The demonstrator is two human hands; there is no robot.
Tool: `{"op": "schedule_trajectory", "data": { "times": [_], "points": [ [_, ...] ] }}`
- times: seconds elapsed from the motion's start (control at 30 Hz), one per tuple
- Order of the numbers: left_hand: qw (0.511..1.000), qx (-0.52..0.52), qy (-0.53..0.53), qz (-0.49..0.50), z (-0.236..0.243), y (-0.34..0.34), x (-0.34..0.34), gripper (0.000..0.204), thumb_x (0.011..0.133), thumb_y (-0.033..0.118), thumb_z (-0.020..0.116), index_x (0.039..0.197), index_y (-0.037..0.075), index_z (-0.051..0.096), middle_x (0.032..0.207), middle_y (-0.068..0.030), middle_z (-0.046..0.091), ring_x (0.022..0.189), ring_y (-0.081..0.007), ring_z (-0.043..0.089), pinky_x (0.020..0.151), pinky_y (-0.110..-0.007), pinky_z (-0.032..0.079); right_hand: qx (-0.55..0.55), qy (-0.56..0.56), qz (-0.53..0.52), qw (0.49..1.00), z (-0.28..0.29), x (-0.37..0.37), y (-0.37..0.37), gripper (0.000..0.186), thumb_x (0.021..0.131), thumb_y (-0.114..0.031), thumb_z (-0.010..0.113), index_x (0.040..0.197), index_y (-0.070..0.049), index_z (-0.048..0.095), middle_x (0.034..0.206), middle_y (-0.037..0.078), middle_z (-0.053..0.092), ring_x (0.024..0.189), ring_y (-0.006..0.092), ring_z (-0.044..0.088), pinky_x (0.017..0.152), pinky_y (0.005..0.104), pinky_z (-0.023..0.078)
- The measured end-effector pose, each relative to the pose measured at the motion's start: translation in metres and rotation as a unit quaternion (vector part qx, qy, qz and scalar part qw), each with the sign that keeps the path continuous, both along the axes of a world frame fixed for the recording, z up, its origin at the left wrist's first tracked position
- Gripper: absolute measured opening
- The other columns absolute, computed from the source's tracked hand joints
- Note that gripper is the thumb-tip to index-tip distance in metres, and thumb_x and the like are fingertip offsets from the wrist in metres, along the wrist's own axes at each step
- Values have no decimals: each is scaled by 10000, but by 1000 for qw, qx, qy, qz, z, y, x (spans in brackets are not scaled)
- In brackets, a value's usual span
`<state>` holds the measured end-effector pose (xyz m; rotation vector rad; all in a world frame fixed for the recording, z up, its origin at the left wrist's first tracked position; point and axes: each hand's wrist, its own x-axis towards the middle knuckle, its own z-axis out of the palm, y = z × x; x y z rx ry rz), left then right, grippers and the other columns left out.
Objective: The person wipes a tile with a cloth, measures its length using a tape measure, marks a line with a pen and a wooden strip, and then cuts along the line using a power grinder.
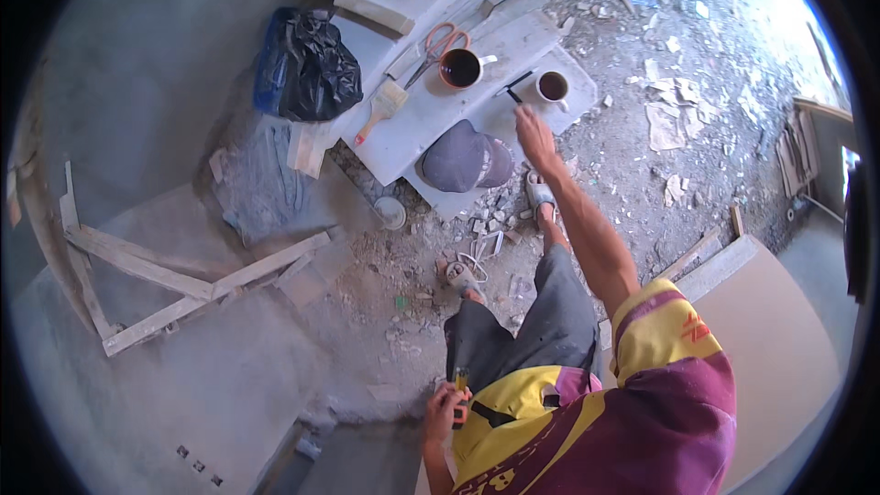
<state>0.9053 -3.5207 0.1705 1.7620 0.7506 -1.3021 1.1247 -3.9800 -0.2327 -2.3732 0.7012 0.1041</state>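
My right hand (533,133) reaches out over a white board (431,119) that lies on the rubble. Its fingertips pinch a thin black pen-like stick (514,94) beside a white cup (553,86) of dark liquid. My left hand (444,412) stays low by my hip, closed around a small yellow and black tool (460,396). My feet in sandals (541,194) stand just in front of the board.
On the white board lie an orange bowl (460,68) of dark liquid, orange-handled scissors (445,39), a paintbrush (383,105) and a grey cap (466,159). A black plastic bag (307,64) sits at its left. Wooden strips (156,280) lie left, a tan panel (779,339) right.
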Motion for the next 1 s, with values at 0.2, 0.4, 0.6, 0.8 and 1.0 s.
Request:
{"op": "schedule_trajectory", "data": {
  "times": [0.2,0.4,0.6,0.8,1.0],
  "points": [
    [991,48,62,106,-2,-49,-38,211,1054,207,618,1116,32,716,1041,-37,752,906,-102,663,821,-269,527,-134,-52,149,978,-66,69,-27,434,905,-40,613,1338,-39,581,1356,139,595,1189,329,676,863,450,635],
    [983,21,94,158,-19,-75,-50,238,1066,228,626,1151,16,690,1082,-61,754,974,-126,671,897,-291,522,-161,-58,201,965,-83,63,-37,439,880,-61,649,1316,-50,597,1346,123,548,1258,296,609,881,428,631],
    [968,20,121,218,-29,-69,-56,176,1066,188,596,1104,44,688,1064,-67,752,986,-141,678,909,-302,534,-217,-92,312,920,-71,63,-41,423,879,-113,684,1299,-75,653,1385,101,565,1271,288,573,915,417,570],
    [977,4,69,202,-35,-59,-36,234,1067,179,619,1203,16,717,1251,-102,736,1023,-138,698,787,-291,606,-132,-165,297,931,28,34,8,367,933,-55,686,1298,-65,644,1265,94,672,1202,274,634,906,394,551],
    [985,-105,-111,76,-90,-96,75,237,1064,175,680,1222,0,707,1571,-143,521,1056,-167,715,753,-284,618,388,-10,136,912,187,-33,97,147,966,-64,758,1112,-61,744,1063,90,775,918,222,752,865,363,579]
  ]
}}
